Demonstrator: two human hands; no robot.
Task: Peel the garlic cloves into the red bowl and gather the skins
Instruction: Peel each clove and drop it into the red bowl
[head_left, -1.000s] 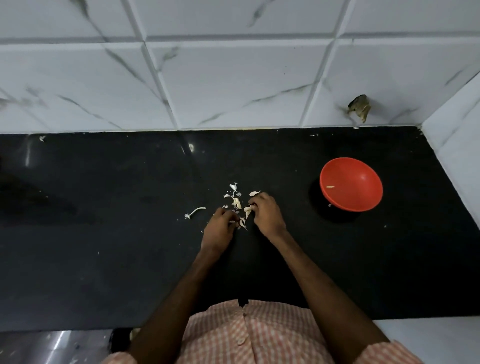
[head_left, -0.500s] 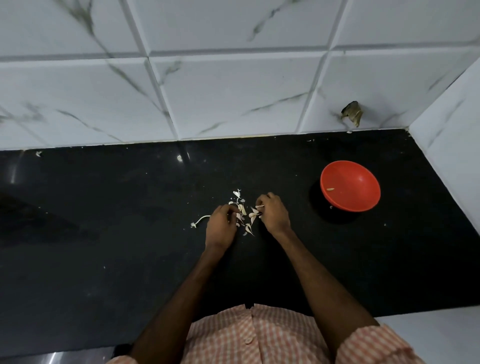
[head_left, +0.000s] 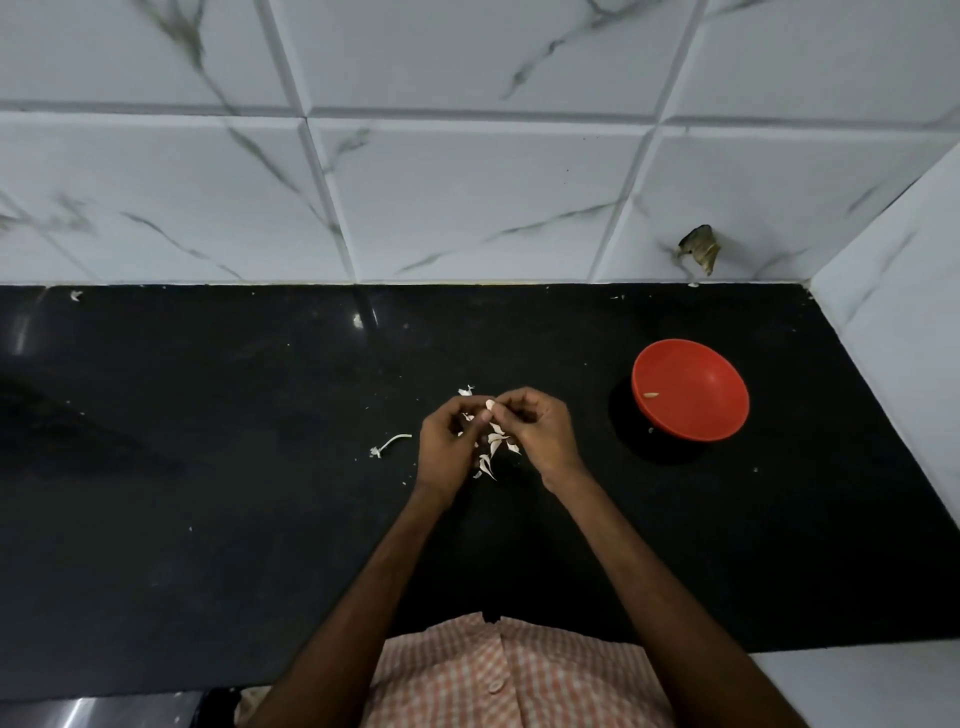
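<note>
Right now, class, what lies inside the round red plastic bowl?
The round red plastic bowl holds one small pale piece, likely a peeled garlic clove, near its left wall. Nothing covers the inside.

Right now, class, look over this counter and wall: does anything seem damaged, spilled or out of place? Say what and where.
A dark, ragged patch breaks the white tile on the wall behind the bowl; chip or debris, I cannot tell. A garlic stem lies apart, left of the skins.
</note>
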